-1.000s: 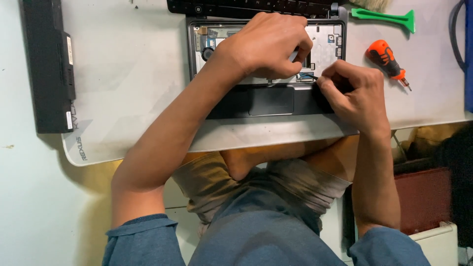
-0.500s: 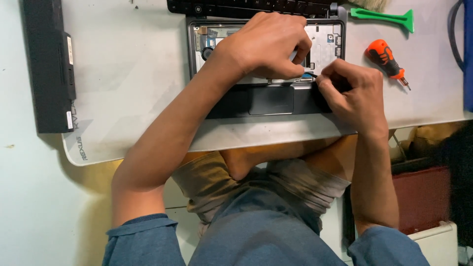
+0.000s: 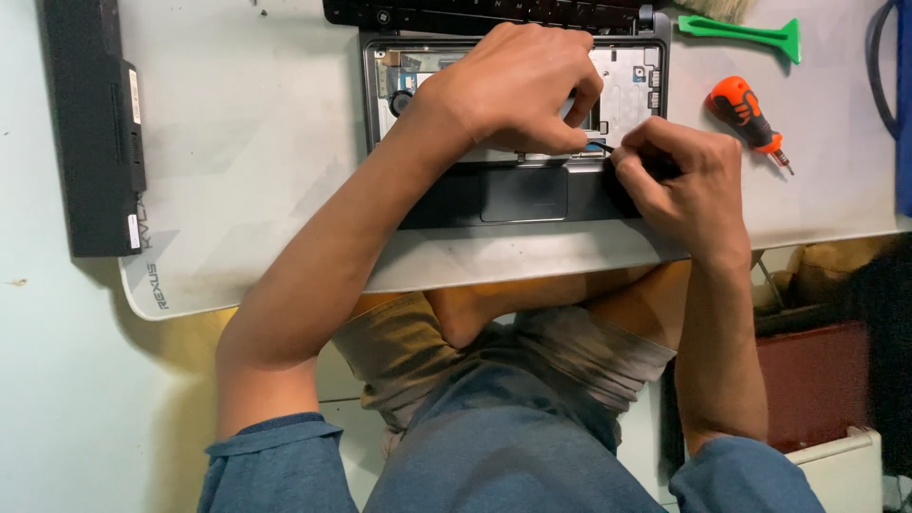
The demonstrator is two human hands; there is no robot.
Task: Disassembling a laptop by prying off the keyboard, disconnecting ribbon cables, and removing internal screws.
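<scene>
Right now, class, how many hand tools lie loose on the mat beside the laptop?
2: an orange screwdriver right of the laptop, and a green pry tool above it at the top edge. Others may be hidden under the hands.

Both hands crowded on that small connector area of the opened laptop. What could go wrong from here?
1. The left hand and right hand pinch at a thin cable on the opened laptop; a hard tug might tear it.
2. The left hand covers the exposed board, so a slip could likely knock parts unseen.
3. The orange screwdriver lies loose beside the right hand and might get knocked.
</scene>
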